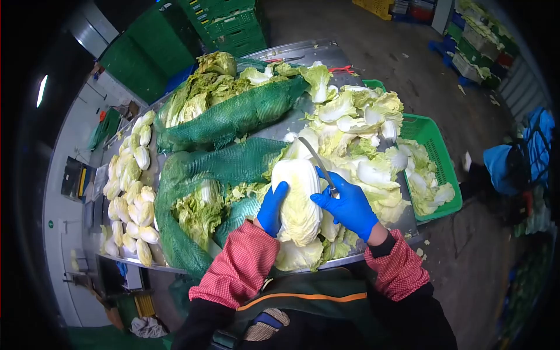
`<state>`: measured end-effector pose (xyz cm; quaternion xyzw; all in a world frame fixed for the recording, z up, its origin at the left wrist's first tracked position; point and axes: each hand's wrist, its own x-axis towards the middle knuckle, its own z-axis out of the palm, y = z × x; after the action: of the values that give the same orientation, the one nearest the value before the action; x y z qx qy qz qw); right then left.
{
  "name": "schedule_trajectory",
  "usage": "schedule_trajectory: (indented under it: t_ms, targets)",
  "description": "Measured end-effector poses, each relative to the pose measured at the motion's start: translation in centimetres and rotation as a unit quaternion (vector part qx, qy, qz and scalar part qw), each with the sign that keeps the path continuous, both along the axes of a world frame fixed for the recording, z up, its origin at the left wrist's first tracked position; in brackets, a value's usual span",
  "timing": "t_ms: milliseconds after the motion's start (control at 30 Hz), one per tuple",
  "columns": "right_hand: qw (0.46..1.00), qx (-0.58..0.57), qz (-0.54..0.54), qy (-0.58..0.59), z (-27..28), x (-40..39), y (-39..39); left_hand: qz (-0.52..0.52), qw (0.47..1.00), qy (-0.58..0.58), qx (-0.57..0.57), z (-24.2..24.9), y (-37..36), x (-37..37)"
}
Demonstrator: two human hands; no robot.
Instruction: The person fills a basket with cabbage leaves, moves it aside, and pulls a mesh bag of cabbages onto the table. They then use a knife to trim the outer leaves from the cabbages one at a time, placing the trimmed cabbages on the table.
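Observation:
A trimmed napa cabbage stands between my two blue-gloved hands, its pale cut base toward the far side. My left hand is wrapped against its left side. In my right hand is a knife with a curved blade that points up and to the left, and the fingers of that hand rest near the cabbage's right side. Loose outer leaves lie heaped beyond and right of my right hand. Left of my left hand, an untrimmed cabbage shows in the mouth of a green mesh sack.
Trimmed cabbages are piled along the left of the metal table. Another full mesh sack lies across the far side. A green crate with leaves stands at the right edge. Green crates are stacked behind.

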<state>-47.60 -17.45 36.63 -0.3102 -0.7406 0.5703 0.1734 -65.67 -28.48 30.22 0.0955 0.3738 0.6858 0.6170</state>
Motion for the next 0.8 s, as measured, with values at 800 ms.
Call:
schedule_trajectory:
  t_ms: [800]
  targets:
    - [0.976, 0.215, -0.023, 0.025, 1.9, 1.5, 0.0, 0.077, 0.996, -0.046, 0.021, 0.7, 2.5, 1.5]
